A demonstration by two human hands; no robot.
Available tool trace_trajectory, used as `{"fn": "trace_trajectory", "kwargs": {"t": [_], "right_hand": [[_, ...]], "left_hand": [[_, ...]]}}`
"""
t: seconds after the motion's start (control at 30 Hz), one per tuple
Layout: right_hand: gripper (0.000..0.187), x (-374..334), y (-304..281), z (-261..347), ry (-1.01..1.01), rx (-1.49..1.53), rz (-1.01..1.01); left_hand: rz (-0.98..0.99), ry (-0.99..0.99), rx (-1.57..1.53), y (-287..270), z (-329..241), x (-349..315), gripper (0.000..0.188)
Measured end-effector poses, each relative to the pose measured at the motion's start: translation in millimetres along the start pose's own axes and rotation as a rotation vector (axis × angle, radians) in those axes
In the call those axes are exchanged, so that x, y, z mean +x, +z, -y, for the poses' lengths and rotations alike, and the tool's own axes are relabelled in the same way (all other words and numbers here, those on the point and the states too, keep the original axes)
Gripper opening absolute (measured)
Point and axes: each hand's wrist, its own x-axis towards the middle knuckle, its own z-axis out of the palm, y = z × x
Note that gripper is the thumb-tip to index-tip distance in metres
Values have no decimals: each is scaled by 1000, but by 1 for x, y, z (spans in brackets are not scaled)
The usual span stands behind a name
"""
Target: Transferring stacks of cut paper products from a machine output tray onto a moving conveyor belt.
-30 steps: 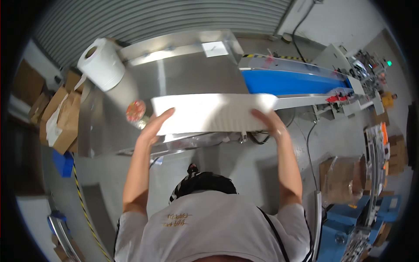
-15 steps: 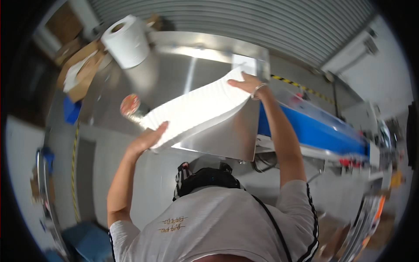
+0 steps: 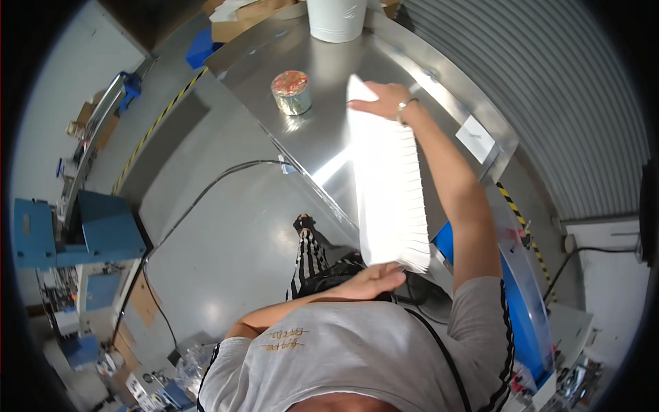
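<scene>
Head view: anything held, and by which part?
Long white stack: right hand grips its far end; left hand is at its near end, hold partly hidden.

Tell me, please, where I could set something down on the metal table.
The metal table is bare left of the red-topped cylinder and between it and the large white roll; it's crowded around the right hand and white stack.

a factory-like workshop, shown by the blue conveyor belt, steel table and corrugated metal shutter.
</scene>
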Motion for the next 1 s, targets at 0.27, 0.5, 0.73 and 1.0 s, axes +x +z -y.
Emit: {"fn": "trace_trajectory", "kwargs": {"t": [0.27,0.5,0.73,1.0], "right_hand": [[63,9,35,63,-490,83,-108],[43,-115,11,-5,-279,418,-393],[32,-288,62,-81,392,891,-588],[63,-329,111,-39,382,1007,-486]], "left_hand": [[-6,54,-148,26,36,26,87],[-81,67,-179,33,36,37,86],[-233,197,-221,28,16,73,85],[-191,1101,1362,45,-21,65,34]]}}
